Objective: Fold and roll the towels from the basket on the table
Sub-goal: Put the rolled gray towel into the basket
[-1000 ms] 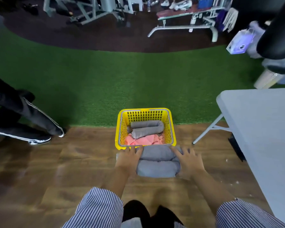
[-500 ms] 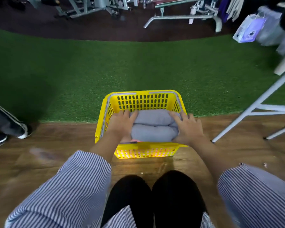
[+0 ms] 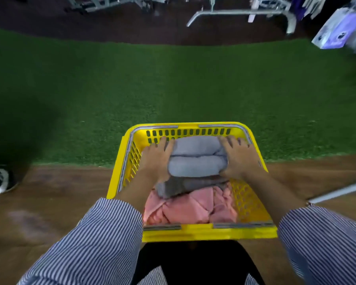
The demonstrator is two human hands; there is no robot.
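Basket (image 3: 255, 204): bright yellow plastic with perforated walls and grey strips along the rim. Rolled towels (image 3: 196, 159): light grey. Towel beneath them (image 3: 185, 187): darker grey. Loose cloth (image 3: 185, 208) in the basket: salmon pink. Sleeves (image 3: 95, 239): white with fine dark-blue stripes. Trousers (image 3: 193, 262): black. Floor (image 3: 49, 194): brown wood grain. Turf (image 3: 173, 85): dark green. Shoe (image 3: 0, 182) at left: black with white trim.

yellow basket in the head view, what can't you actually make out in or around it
- Basket floor: head view, hidden under the pink towels and grey towels in the yellow basket.
- Ends of the rolled grey towels: covered by the left hand and right hand.
- Darker grey towel: mostly hidden under the rolls; rolled or not, unclear.
- Purple bag: print blurred.
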